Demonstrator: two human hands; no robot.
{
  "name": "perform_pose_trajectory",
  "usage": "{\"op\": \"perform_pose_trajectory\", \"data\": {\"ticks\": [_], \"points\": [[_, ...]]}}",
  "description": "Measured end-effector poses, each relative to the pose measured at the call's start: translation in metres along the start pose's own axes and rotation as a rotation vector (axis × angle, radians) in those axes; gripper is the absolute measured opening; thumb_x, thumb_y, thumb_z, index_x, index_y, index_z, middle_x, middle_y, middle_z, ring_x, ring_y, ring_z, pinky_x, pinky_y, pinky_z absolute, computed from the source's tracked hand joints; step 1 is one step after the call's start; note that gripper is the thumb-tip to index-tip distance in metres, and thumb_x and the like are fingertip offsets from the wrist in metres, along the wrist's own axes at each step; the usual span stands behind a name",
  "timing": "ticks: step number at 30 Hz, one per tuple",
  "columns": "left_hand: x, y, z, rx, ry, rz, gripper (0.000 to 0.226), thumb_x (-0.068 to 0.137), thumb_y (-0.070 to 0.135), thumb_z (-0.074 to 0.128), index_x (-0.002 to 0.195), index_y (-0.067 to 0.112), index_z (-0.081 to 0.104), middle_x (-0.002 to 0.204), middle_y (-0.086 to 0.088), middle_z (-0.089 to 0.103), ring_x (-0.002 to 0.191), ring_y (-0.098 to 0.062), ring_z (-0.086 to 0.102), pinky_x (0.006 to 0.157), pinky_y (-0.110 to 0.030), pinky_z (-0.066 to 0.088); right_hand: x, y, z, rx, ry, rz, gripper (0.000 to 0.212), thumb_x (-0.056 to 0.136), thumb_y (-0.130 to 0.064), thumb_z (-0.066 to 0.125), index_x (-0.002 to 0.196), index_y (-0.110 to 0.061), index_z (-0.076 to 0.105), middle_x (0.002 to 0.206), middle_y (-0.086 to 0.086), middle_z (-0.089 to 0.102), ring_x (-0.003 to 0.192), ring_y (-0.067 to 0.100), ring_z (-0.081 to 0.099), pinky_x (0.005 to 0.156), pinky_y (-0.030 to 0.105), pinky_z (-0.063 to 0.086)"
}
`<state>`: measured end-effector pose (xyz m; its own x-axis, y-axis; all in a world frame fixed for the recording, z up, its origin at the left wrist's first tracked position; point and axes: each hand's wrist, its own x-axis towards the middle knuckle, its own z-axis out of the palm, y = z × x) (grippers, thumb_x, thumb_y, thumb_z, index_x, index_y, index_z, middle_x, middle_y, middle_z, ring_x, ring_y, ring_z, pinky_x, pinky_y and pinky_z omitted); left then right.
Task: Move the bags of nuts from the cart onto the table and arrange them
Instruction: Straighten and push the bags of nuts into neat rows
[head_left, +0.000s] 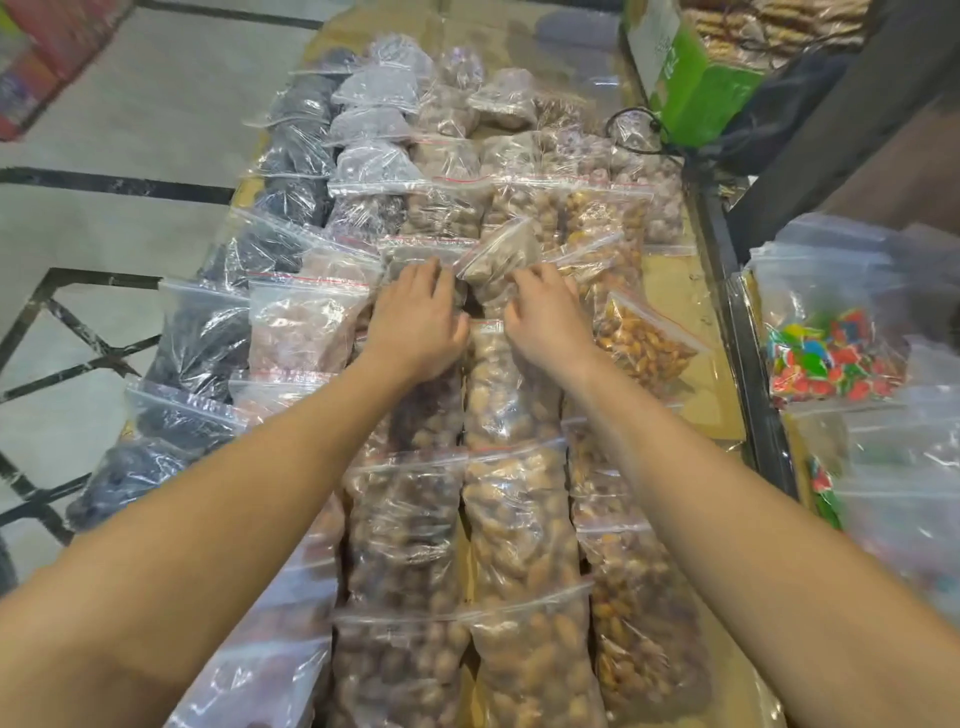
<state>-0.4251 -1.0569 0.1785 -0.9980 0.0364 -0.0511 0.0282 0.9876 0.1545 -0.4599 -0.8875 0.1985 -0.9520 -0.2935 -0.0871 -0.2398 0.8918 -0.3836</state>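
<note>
Left hand (415, 312) presses flat on a dark nut bag (415, 260), fingers relaxed; right hand (545, 312) pinches the tilted bag (501, 254) mid-tabletop (675, 291). Best laid flat, seal aligned with neighbouring rows, overlap kept even.

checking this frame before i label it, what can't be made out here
- Head view: what the left hand fingers touch; the hand itself covers the bag beneath.
- Head view: whether the right hand grips the tilted bag; its fingertips are hidden by plastic.
- Head view: bags of colourful sweets at right, blurred and cut by the frame edge.
- Head view: green box print, too small to read.
</note>
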Motion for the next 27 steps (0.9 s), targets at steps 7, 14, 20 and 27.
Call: {"op": "perform_pose_trajectory", "data": {"ticks": [7,14,20,27], "points": [[0.014,-0.001,0.025,0.02,-0.211,-0.045,0.08,0.099,0.058,0.019,0.16,0.017,-0.013,0.163,-0.019,-0.029,0.149,-0.05,-0.019,0.121,-0.058,-0.009,0.033,0.013,0.0,0.045,0.041,0.098,0.046,0.095,-0.004,0.051,0.14,-0.014,0.047,0.128,0.013,0.055,0.12,0.038,0.052,0.098,0.043,0.046],[0.006,0.006,0.003,-0.014,-0.192,-0.076,0.065,0.098,0.048,0.04,0.153,0.014,0.03,0.165,-0.026,0.004,0.149,-0.053,0.009,0.121,-0.065,0.009,0.046,0.023,-0.009,0.28,-0.078,0.083,0.055,0.099,-0.005,0.047,0.15,-0.012,0.029,0.121,0.014,0.061,0.091,0.024,0.06,0.071,0.035,0.047],[0.021,0.058,-0.007,-0.663,-0.114,-0.332,0.046,0.096,0.018,0.047,0.137,-0.001,0.04,0.138,-0.025,0.045,0.119,-0.04,0.052,0.094,-0.042,0.047,0.048,0.041,-0.021,0.334,-0.128,0.14,0.065,0.096,-0.021,0.065,0.15,-0.015,0.029,0.125,0.003,0.06,0.108,0.024,0.063,0.085,0.037,0.051],[0.057,0.075,0.0,-1.061,-0.178,-0.554,0.064,0.083,0.039,0.057,0.134,0.007,0.038,0.116,-0.009,0.064,0.098,-0.032,0.065,0.084,-0.044,0.057,0.042,0.041,-0.019,0.749,-0.122,0.469,0.038,0.087,0.001,0.071,0.119,-0.008,0.054,0.109,0.005,0.065,0.104,0.026,0.067,0.074,0.037,0.058]]}}
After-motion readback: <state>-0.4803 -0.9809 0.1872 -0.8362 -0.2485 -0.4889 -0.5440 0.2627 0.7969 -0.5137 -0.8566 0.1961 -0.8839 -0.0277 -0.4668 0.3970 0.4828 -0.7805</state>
